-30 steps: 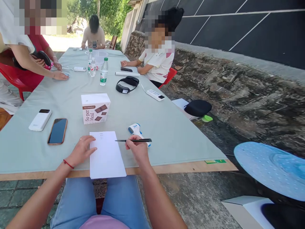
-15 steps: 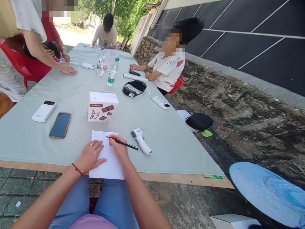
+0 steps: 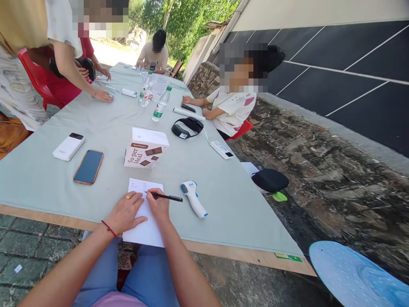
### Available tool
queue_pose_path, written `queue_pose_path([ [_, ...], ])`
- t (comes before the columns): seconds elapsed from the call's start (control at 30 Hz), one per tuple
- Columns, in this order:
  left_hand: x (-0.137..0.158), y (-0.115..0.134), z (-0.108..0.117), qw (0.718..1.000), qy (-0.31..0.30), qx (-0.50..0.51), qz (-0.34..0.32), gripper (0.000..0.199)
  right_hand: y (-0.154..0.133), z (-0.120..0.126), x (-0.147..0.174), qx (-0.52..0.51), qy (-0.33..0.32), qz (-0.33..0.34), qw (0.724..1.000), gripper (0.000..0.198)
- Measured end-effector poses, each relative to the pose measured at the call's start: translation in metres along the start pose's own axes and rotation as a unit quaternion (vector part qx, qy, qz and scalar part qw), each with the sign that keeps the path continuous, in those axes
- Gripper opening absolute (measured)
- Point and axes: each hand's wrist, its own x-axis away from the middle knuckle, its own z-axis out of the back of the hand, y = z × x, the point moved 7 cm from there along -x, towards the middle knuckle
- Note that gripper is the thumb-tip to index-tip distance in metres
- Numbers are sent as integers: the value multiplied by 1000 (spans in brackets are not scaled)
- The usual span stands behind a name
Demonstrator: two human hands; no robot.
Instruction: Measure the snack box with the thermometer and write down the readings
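White paper (image 3: 143, 232) lies at the near table edge, with small handwriting near its top. My left hand (image 3: 128, 211) rests flat on its left part, fingers stretched out. A black pen (image 3: 168, 197) is gripped in my right hand (image 3: 159, 207), its tip touching or just above the writing. Right of that hand lies a white and blue infrared thermometer (image 3: 194, 199). Just beyond the paper stands a "Super Meal" box (image 3: 148, 143). To the left are a phone (image 3: 88, 167) in a brown case and a white power bank (image 3: 69, 146).
On the table (image 3: 230, 213) stand several water bottles (image 3: 162, 104) near a clear basin (image 3: 159, 83). A black headset (image 3: 188, 127) is cabled to a white power bank (image 3: 221, 149). Other people sit or lean around the table. A blue hat (image 3: 351, 273) is at lower right.
The view has shifted, so the table's things appear lower and further right. The pen tip is slightly lower on the paper, with more writing above it. My left hand still lies on the paper.
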Motion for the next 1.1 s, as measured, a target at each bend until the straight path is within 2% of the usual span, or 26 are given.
queue_pose_path([
  [0.6,-2,4,3,1000,-9,5,3,55,11,-2,-4,85,-9,16,996,20],
  [1.1,-1,1,3,1000,-6,18,8,54,8,-3,-3,72,-18,-4,997,21],
])
